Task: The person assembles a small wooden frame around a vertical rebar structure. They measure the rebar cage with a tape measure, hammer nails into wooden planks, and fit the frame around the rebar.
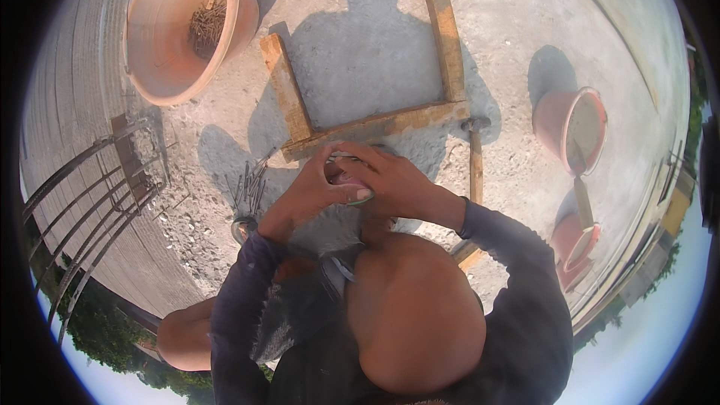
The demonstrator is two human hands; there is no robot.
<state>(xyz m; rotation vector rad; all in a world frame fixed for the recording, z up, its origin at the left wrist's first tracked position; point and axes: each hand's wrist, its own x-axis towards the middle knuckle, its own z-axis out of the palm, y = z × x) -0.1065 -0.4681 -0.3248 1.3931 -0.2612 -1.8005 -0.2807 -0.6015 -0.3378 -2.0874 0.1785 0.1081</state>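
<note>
In front of my bent knee, my left hand (pixel 306 193) and my right hand (pixel 396 186) are brought together. Their fingers curl around a small pink and green thing (pixel 346 180), mostly hidden, whose kind I cannot make out. Just beyond them lies a wooden frame of three battens, with its crosspiece (pixel 382 127) nearest me and two side pieces (pixel 445 37) pointing away. A hammer (pixel 476 161) rests on the ground at the frame's right corner. Loose nails (pixel 251 184) are spread to the left of my left hand.
A large orange tub (pixel 180 79) holding a heap of nails (pixel 208 26) stands far left. Bent steel bars (pixel 82 172) jut in at the left. On the right are a pink bucket (pixel 551 127), a wooden-looking stick (pixel 583 202) and another pink bucket (pixel 574 244). The ground is rough concrete.
</note>
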